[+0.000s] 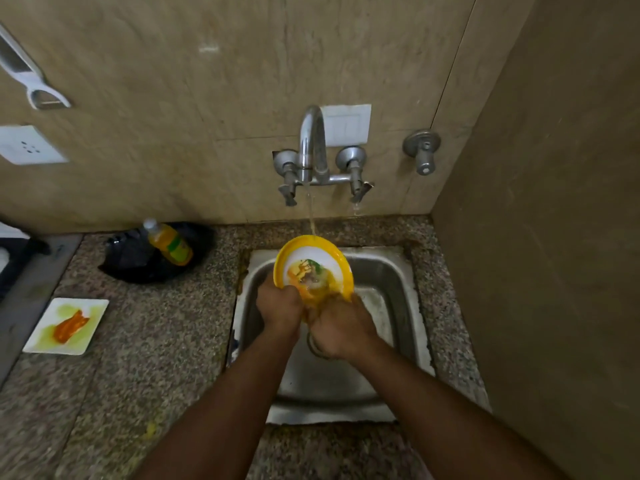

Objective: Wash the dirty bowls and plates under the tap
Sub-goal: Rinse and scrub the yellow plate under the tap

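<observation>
A round yellow-rimmed plate [313, 259] with a white centre and orange and green food smears is tilted up over the steel sink [391, 275]. My left hand [278, 304] grips its lower left rim. My right hand [337, 325] is at the plate's lower edge, fingers on the smeared face. Water runs from the tap [311, 147] onto the plate's top rim. A square white plate [65, 325] with an orange and green smear lies on the counter at the left.
A bottle of yellow liquid [169, 244] lies on a black bag [138, 261] behind the square plate. The granite counter [156, 341] surrounds the sink. A wall [536, 237] stands close on the right. A stove edge shows at the far left.
</observation>
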Motion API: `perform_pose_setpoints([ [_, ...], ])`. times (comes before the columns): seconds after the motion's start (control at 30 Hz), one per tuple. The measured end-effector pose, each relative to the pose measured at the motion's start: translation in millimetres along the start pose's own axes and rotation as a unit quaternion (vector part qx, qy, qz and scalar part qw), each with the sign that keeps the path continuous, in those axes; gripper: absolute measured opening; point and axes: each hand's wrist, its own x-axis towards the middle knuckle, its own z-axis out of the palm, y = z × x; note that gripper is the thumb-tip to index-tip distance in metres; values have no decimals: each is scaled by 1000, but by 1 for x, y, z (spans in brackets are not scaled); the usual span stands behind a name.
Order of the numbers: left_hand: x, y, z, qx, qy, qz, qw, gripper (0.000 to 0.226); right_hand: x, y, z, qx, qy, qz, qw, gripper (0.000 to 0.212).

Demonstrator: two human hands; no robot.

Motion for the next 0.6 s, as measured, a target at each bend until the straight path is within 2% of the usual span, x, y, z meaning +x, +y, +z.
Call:
perform_pose_setpoints([
  [0.07,-6,-6,2,30,-33,-27,999,53,10,10,0,-17,-18,2,1000,58],
  [0.13,1,-21,5,39,-51,-46,997,41,32,25,5,-16,3,-11,1000,73],
  [0.2,17,-34,8,39,-43,-57,997,33,44,30,10,-19,14,-29,999,88],
  [0.27,22,-29,8,51,-24,-61,997,39,42,26,14,-27,-17,-48,998,104],
  [0.37,17,-14,8,46,-13,-57,997,48,37,20,26,-26,-34,-25,999,97],
  [0.47,21,-35,14,11,-82,-89,993,42,44,26,19,-36,-35,2,999,88],
  [0.53,36,-55,17,-1,-113,-120,986,39,53,25,3,-76,-27,-54,995,95],
  [0.6,47,-60,13,-9,-136,-132,982,30,56,26,-8,-123,-25,-126,984,82],
])
